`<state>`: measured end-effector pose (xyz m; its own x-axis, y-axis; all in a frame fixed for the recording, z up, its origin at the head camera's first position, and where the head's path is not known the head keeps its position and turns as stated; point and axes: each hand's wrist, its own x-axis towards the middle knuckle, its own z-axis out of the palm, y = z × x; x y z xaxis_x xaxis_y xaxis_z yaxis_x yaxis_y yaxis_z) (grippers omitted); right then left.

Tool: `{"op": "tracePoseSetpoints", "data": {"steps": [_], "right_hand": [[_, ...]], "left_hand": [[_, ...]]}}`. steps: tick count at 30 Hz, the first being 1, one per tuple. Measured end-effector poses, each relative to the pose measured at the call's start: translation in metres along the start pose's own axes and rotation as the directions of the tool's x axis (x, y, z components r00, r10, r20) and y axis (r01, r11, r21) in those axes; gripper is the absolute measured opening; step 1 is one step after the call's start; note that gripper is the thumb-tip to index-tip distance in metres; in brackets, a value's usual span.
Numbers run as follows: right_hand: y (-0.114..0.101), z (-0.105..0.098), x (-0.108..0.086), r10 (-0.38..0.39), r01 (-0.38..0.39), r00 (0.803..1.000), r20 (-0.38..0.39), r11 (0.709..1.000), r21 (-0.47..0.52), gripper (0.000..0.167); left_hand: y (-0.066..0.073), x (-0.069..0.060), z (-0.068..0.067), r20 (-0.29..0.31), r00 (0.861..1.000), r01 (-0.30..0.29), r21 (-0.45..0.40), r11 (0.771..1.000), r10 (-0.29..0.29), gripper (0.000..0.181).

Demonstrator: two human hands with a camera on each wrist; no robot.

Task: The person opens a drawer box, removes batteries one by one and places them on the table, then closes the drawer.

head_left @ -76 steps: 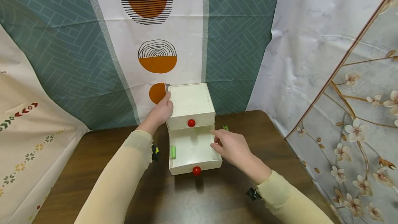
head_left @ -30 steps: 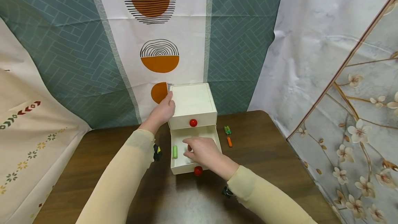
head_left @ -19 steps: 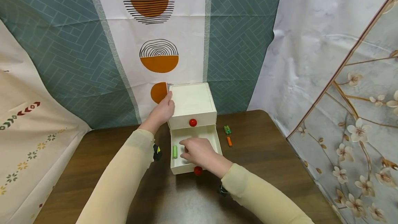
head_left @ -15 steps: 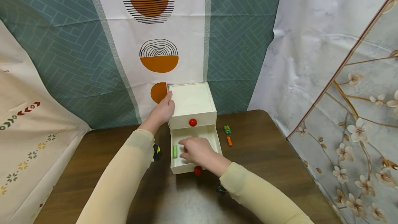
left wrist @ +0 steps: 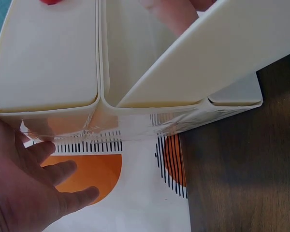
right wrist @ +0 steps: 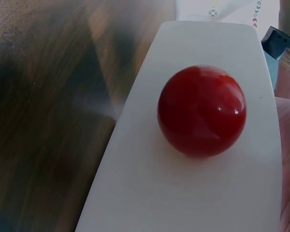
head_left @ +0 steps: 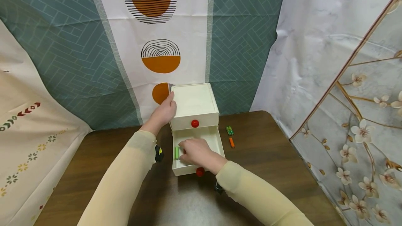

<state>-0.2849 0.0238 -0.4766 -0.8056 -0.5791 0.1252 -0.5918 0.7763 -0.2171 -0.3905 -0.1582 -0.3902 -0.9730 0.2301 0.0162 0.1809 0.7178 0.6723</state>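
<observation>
A white mini drawer cabinet (head_left: 194, 102) stands on the table with its lower drawer (head_left: 183, 171) pulled out. Inside that drawer, along the left wall, lies a light green battery (head_left: 177, 153). My right hand (head_left: 198, 152) reaches into the drawer, thumb and index fingertips right beside the battery; a grip on it is not visible. Against the cabinet's left side rests my left hand (head_left: 164, 111), thumb at the top edge; in the left wrist view its fingers (left wrist: 63, 171) are spread. The right wrist view shows the drawer's red knob (right wrist: 202, 111), with only part of the hand at the edge.
Right of the cabinet lie a pair of green batteries (head_left: 230, 130) and an orange battery (head_left: 231, 142) on the brown table (head_left: 260, 163). The upper drawer, with a red knob (head_left: 195, 123), is pushed in. Fabric backdrops (head_left: 242, 44) hang behind and at both sides.
My right hand has moved left from the drawer's right edge to the light green battery. The orange battery beside the cabinet has come into sight. The left hand stays on the cabinet.
</observation>
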Motion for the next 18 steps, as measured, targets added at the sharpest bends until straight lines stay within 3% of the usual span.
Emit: {"op": "tracePoseSetpoints", "data": {"steps": [5,6,13,18], "right_hand": [[0.01,0.023,0.012,0.003,-0.003,1.0,-0.02,1.0,-0.003,0.036],[0.008,0.023,0.012,0.004,-0.004,1.0,-0.021,1.0,-0.01,0.038],[-0.021,-0.021,-0.004,0.046,-0.045,0.998,0.036,0.999,-0.02,0.039],[-0.025,-0.023,-0.003,0.072,-0.07,0.995,0.063,0.997,-0.035,0.039]], "left_hand": [[0.002,-0.002,0.001,-0.007,1.0,-0.003,-0.006,1.0,0.003,0.071],[0.01,-0.008,-0.001,-0.001,1.0,0.009,-0.009,1.0,-0.009,0.069],[0.015,-0.012,-0.002,-0.01,1.0,0.01,0.019,1.0,-0.01,0.067],[0.015,-0.013,-0.002,-0.017,1.0,0.003,0.016,1.0,-0.003,0.067]]}}
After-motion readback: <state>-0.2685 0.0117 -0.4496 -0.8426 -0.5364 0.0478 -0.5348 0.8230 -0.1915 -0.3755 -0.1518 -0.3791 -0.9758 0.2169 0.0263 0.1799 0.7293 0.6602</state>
